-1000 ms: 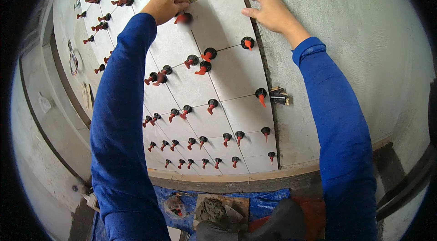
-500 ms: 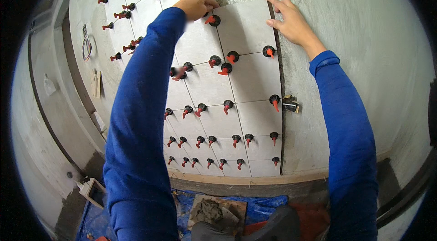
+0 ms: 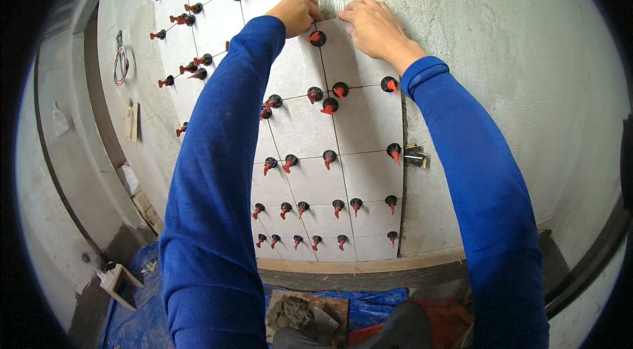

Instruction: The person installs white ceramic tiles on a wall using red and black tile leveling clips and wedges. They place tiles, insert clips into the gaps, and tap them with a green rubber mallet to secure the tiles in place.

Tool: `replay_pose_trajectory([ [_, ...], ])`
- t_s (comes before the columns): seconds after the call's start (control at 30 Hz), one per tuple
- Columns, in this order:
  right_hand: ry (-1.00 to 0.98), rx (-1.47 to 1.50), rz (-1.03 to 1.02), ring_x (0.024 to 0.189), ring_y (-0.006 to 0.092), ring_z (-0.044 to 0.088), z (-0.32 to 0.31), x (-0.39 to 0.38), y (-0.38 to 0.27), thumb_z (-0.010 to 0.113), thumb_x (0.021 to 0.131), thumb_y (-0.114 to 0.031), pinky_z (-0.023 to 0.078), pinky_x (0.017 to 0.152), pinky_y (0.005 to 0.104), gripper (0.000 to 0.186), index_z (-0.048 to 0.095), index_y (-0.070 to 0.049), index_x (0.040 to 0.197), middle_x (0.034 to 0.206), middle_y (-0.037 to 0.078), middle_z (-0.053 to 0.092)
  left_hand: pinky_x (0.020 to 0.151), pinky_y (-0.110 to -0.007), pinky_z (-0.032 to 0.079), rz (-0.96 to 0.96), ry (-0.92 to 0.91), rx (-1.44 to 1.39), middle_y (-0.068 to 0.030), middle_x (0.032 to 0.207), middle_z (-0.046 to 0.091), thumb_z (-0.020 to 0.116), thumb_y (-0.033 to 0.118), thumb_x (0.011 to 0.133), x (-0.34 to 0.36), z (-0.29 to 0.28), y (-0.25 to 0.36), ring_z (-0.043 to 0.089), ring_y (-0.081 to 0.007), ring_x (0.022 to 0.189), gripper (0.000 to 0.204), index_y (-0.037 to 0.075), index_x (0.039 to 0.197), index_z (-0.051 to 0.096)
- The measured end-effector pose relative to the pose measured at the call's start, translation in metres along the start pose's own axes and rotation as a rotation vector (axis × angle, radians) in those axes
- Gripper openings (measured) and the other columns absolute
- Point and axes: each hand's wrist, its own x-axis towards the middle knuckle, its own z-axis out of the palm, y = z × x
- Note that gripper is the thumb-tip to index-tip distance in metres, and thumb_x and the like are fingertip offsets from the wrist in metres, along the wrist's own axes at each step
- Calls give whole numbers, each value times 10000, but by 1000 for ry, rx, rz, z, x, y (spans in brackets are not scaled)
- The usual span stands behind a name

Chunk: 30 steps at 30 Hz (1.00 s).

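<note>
My left hand (image 3: 298,12) is at the upper left corner of a light grey wall tile (image 3: 341,62), fingers curled in and pressed together; anything between them is hidden. Just right of it, my right hand (image 3: 377,27) touches the same tile's top edge with bent, bunched fingertips, and I cannot make out whether they pinch something small. Directly below my left hand, a round black tile-levelling clip with a red handle (image 3: 317,37) sits on the joint. Another such clip (image 3: 390,84) stands at the tile's lower right corner.
Several more red-handled clips dot the joints of the tiled wall. Rough grey plaster (image 3: 475,26) lies to the right, with a small recessed box (image 3: 415,156) beside the tile edge. Below are a blue tarp (image 3: 379,306) and a board with mortar (image 3: 290,313). Coiled wires (image 3: 120,64) hang at left.
My right hand has moved left from the tile's right edge to its top edge, near my left hand, and its spread fingers have drawn together. My left hand stays at the upper left corner.
</note>
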Motion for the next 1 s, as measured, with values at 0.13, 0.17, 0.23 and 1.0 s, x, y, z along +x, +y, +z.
replay_pose_trajectory([
  [0.13, 144, 142, -10, 1219, 280, 580, 17, 2, -7, 615, 939, -114, 488, 1053, 423, 279, 753, -85, 1180, 1212, 72, 696, 951, -377, 563, 3, 28, 8, -121, 1139, 682, 623, 21, 913, 0, 2, -1, 658, -298, 1048, 240, 73, 1031, 825],
  [0.17, 173, 150, -13, 1211, 285, 584, 19, 2, -7, 613, 932, -110, 496, 1047, 422, 279, 755, -78, 1170, 1206, 78, 696, 944, -381, 564, 13, 44, 5, -121, 1129, 685, 626, 21, 907, -1, 3, -2, 663, -299, 1036, 236, 70, 1026, 825],
  [0.23, 191, 169, -19, 1198, 297, 592, 21, 2, -7, 603, 917, -99, 503, 1041, 421, 284, 757, -67, 1153, 1195, 89, 697, 929, -387, 565, 35, 83, -6, -122, 1111, 691, 633, 21, 895, -3, 5, -4, 671, -300, 1012, 230, 63, 1017, 823],
  [1.0, 141, 222, -50, 1189, 327, 563, 8, 4, -18, 671, 843, -134, 452, 1085, 426, 439, 675, -87, 1279, 1240, 121, 674, 848, -446, 554, -652, 520, -581, -190, 906, 726, 717, 122, 863, -94, 31, 94, 706, -371, 908, 143, 6, 943, 740],
])
